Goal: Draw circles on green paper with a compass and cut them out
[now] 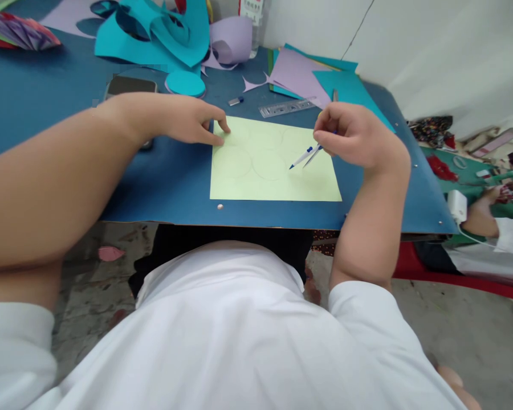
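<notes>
A pale yellow-green sheet of paper (239, 185) lies flat near the front edge of the blue table, with several faint circles drawn on it. My left hand (192, 121) rests on the sheet's upper left corner, its thumb and forefinger apart and nothing held. Over the sheet's right side, my right hand (346, 134) pinches a drawing compass (301, 158) with white and blue parts. The compass legs are slightly spread and point down to the left. Whether their tips touch the paper I cannot tell. My fingers hide the top of the compass.
Beyond the sheet lie a clear ruler (286, 107), an eraser (236, 101) and stacked blue and purple sheets (299, 74). Teal discs (185, 83), cut teal paper (154, 34) and a dark phone (132, 85) are at the left. Another person's arm (483, 213) rests at the green table.
</notes>
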A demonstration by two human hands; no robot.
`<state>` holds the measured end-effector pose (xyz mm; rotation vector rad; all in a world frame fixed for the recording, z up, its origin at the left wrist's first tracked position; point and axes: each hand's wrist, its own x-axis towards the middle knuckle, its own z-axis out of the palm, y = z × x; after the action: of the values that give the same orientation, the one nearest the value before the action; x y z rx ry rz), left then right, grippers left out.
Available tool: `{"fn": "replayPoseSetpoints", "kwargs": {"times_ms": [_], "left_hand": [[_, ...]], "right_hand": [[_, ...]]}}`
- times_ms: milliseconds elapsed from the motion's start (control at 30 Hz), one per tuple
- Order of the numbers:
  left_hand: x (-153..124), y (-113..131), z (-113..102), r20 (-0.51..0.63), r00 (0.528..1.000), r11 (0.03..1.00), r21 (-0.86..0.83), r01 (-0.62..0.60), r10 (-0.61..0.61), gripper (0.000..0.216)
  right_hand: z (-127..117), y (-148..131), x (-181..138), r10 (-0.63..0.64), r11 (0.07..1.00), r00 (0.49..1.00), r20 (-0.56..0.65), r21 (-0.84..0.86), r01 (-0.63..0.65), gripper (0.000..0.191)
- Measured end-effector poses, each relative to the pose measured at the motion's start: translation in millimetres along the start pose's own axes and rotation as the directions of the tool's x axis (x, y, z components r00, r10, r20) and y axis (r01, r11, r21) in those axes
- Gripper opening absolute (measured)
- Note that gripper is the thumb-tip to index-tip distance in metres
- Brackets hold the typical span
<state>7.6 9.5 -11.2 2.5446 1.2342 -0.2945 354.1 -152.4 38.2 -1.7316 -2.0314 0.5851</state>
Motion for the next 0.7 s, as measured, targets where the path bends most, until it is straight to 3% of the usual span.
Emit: {"fn": "replayPoseSetpoints", "kwargs": {"times_ms": [167, 333, 433, 600, 700], "left_hand": [[2.5, -3.6, 1.4, 0.003, 1.000, 1.000, 0.013, 0.014, -0.014, 0.068], [3.6, -5.0, 1.6, 0.005, 1.000, 1.000, 0.015, 0.008, -0.008, 0.063], [4.6, -6.3, 1.8, -0.001, 1.000, 1.000, 0.024, 0.013, -0.013, 0.063], [7.0, -10.4, 3.3, 0.003, 1.000, 1.000, -0.002, 0.007, -0.007, 0.085], [7.3, -11.1, 3.6, -0.001, 1.000, 1.000, 0.016, -0.003, 0.003, 0.083]], "right_hand": [[0.2, 1.3, -4.5, 0.007, 0.999, 0.999, -0.050, 0.051, -0.004, 0.044], [-1.6, -0.5, -7.5, 0.013, 1.000, 0.990, -0.140, -0.004, -0.013, 0.053], [-1.5, -1.1, -7.8, 0.012, 1.000, 0.987, -0.162, 0.010, -0.010, 0.050], [-0.3, -0.2, -6.7, -0.016, 0.997, 0.989, -0.147, 0.066, 0.026, 0.031], [-0.9, 0.0, -6.2, 0.010, 0.998, 0.988, -0.152, 0.056, -0.001, 0.030]]}}
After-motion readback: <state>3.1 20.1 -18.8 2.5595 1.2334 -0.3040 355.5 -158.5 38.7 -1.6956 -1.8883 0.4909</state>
